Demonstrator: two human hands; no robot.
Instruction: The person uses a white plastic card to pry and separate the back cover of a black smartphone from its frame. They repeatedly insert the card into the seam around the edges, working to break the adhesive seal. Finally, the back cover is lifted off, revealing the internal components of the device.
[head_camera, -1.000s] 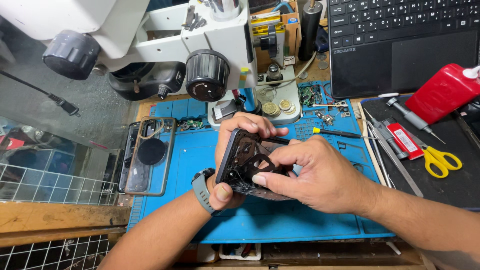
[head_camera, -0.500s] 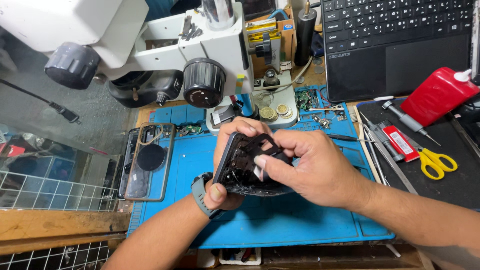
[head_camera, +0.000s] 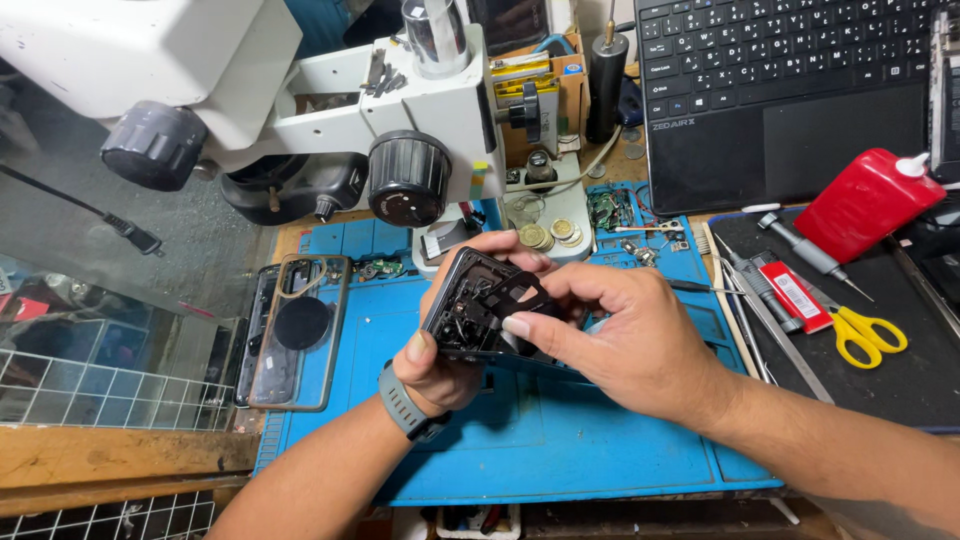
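I hold an opened phone above a blue repair mat, both hands on it.

Far left, a clear phone case (head_camera: 295, 330) lies on the blue mat (head_camera: 560, 440). My left hand (head_camera: 440, 350) is wrapped shut around the lower edge of the opened phone (head_camera: 470, 310), tilting it up. My right hand (head_camera: 625, 335) pinches a small black part (head_camera: 515, 295) on it between thumb and fingertips. Further right lie yellow-handled scissors (head_camera: 868, 335) and a red bottle (head_camera: 865, 205).

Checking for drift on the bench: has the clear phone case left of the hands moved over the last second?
No. The clear phone case still lies on the left edge of the blue mat, below the microscope.
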